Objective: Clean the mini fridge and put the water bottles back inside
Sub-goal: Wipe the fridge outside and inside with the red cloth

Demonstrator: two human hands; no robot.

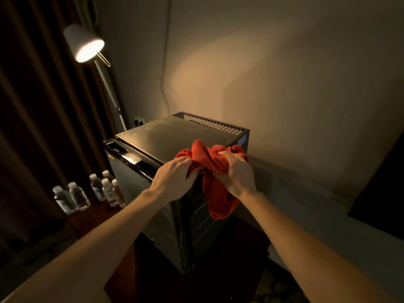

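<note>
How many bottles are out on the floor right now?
6, all left of the fridge: two at the far left, four nearer the fridge. More may be hidden behind these.

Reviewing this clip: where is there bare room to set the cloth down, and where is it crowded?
The fridge top is bare from the rear vents to the front edge, left of the red cloth held by the left hand and right hand. Crowded: the low surface left of the fridge, where bottles cluster.
</note>
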